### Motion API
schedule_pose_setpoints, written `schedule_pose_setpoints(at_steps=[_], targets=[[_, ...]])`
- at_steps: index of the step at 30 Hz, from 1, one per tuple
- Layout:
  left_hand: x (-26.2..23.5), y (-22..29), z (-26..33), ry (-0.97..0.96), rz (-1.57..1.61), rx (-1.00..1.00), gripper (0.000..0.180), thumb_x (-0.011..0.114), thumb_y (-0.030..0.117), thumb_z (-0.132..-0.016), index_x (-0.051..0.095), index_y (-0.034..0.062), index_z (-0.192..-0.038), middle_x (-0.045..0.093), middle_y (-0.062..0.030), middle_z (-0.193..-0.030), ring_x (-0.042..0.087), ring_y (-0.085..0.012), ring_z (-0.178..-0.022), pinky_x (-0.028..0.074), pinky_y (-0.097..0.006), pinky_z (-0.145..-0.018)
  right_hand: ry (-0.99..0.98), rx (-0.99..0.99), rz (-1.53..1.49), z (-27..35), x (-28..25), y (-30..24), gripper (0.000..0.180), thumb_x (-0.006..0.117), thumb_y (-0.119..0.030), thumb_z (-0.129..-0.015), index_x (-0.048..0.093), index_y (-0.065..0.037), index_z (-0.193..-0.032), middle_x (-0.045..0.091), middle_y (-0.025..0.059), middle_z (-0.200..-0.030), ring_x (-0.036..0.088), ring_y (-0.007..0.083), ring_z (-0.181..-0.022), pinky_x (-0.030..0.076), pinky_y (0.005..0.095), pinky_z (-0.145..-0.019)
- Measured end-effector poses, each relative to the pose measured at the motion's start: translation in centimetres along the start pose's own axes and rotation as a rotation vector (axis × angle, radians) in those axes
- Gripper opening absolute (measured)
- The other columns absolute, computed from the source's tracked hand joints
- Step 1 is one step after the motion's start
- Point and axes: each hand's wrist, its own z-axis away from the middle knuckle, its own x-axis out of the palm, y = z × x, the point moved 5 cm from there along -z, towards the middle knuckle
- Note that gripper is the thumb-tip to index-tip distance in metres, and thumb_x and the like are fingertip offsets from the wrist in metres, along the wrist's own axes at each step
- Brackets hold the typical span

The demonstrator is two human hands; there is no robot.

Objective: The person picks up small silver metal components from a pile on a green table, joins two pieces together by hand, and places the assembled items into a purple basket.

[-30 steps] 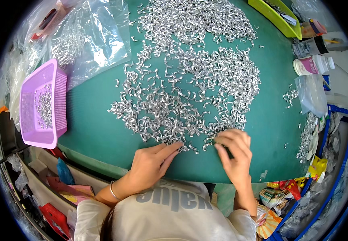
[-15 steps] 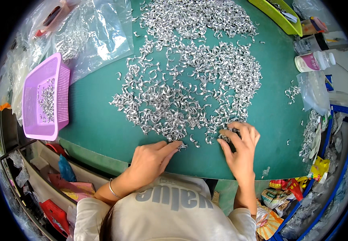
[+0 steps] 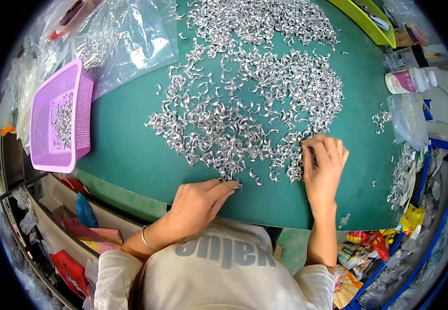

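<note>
Head view: a purple basket (image 3: pixel 83 116) and white bottle (image 3: pixel 404 81) flank silvery pieces (image 3: pixel 224 129).

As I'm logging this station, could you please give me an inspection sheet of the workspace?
Surface: green tabletop strewn with small curved silvery pieces.
Job's things: loose heaps of these pieces; more in a purple basket at left.
Clutter: clear plastic bag upper left; yellow-green tray and white bottle upper right.
Left hand: fingertips at the heap's near edge.
Right hand: fingers curled at the heap's near right edge; grip unclear.
Cables: nothing seen.
Surroundings: blue-framed rack at right.
</note>
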Motion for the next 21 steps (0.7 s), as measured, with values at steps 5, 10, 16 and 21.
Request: schedule_pose_setpoints(at_steps=[5,10,16,21], targets=[[-0.2,-0.2,0.4,0.081,0.073,-0.026,0.019,0.060,0.002,-0.076,0.062,0.0050,-0.095,0.057,-0.0101,-0.069,0.052,-0.0257,-0.051,0.040,-0.033,-0.046,-0.070,-0.009,-0.206,2.3,-1.1,-3.0,0.018,0.067,-0.008,-0.069,0.059,-0.006,-0.085,0.055,0.0061,-0.087,0.049,0.0234,-0.082,0.033,0.0344,-0.070],[-0.2,0.1,0.8,0.038,0.065,-0.042,0.017,0.059,0.006,-0.078,0.061,0.0049,-0.095,0.060,-0.0085,-0.073,0.055,-0.0263,-0.055,0.043,-0.035,-0.048,-0.191,-0.042,-0.185,4.2,1.2,-6.2,0.021,0.067,-0.012,-0.070,0.060,-0.007,-0.089,0.052,0.0040,-0.093,0.047,0.0227,-0.087,0.030,0.0364,-0.076],[0.0,-0.2,1.4,0.063,0.109,-0.036,0.017,0.060,0.006,-0.078,0.061,0.0049,-0.095,0.060,-0.0093,-0.073,0.055,-0.0272,-0.054,0.043,-0.035,-0.048,-0.040,-0.020,-0.164,4.9,1.4,-5.9,0.018,0.065,-0.009,-0.072,0.061,-0.007,-0.089,0.055,0.0029,-0.095,0.048,0.0218,-0.090,0.028,0.0363,-0.079],[-0.1,-0.3,1.7,0.093,0.234,-0.076,0.014,0.061,0.006,-0.078,0.062,0.0037,-0.091,0.060,-0.0107,-0.072,0.054,-0.0253,-0.052,0.043,-0.033,-0.048,0.067,0.060,-0.334,4.9,0.2,-4.8,0.017,0.062,0.003,-0.073,0.061,-0.002,-0.089,0.058,0.0062,-0.094,0.052,0.0203,-0.077,0.036,0.0305,-0.071]])
